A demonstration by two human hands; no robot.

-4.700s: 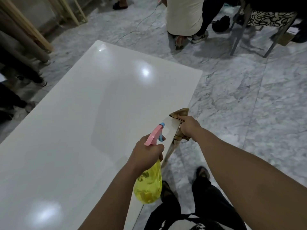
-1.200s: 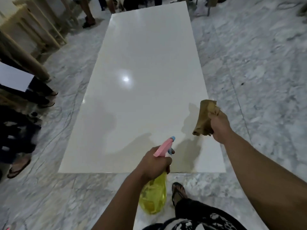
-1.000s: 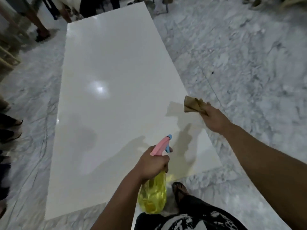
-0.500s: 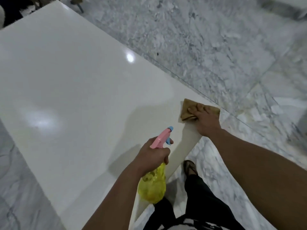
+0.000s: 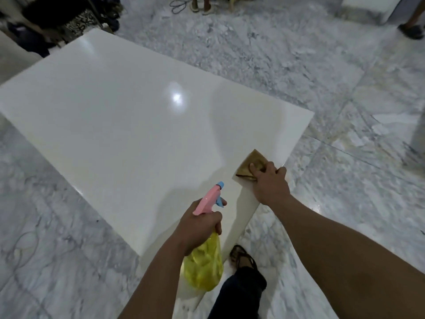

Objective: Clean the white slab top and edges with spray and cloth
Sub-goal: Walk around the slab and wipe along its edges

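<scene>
Cloth (image 5: 249, 165) partly under right hand (image 5: 271, 185); slab (image 5: 128, 125) left corner cropped

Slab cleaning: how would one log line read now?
left hand: grips spray bottle | right hand: presses cloth on slab near edge

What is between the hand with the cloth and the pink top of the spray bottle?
Only bare white slab, shaded by the arms, in the head view. The right hand presses the brown cloth; the left hand grips the spray bottle.
</scene>
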